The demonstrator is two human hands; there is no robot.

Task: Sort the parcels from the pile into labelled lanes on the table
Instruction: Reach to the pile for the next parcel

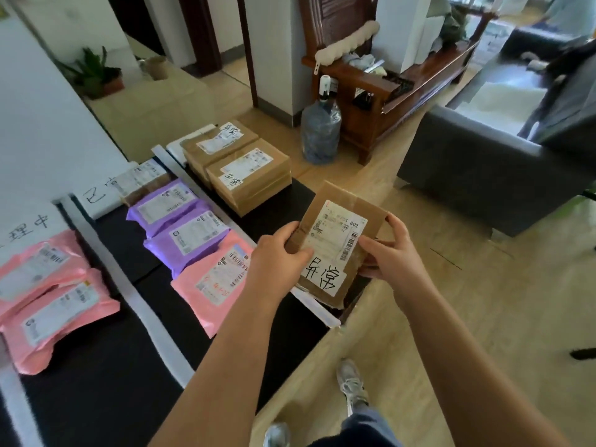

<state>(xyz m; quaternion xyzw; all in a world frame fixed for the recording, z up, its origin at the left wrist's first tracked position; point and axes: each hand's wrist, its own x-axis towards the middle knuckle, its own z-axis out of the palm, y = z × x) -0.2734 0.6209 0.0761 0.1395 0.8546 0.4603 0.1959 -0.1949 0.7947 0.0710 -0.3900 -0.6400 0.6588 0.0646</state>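
Head view, the only one here: the flat brown parcel (pixel 335 243) is up in the air just right of centre frame, over the right edge of the black table (pixel 277 204), label side facing the camera. Left hand (pixel 277 253) has it by the left edge, thumb on top and fingers curled under. Right hand (pixel 392 250) is wrapped round the right edge the same way. So both are gripping it, nothing loose.

It looks like thin, stiff, taped cardboard, so I'd guess it's light and not too delicate. The edges are the place to hold it, since the glossy tape and label could be a bit slick. Its handwritten tag (pixel 322 280) looks the same as the ones on the stacked brown boxes (pixel 242 171) at upper centre, so that lane is my bet. Purple mailers (pixel 177 217) and pink mailers (pixel 216 279) sit left of centre, in the next lane.
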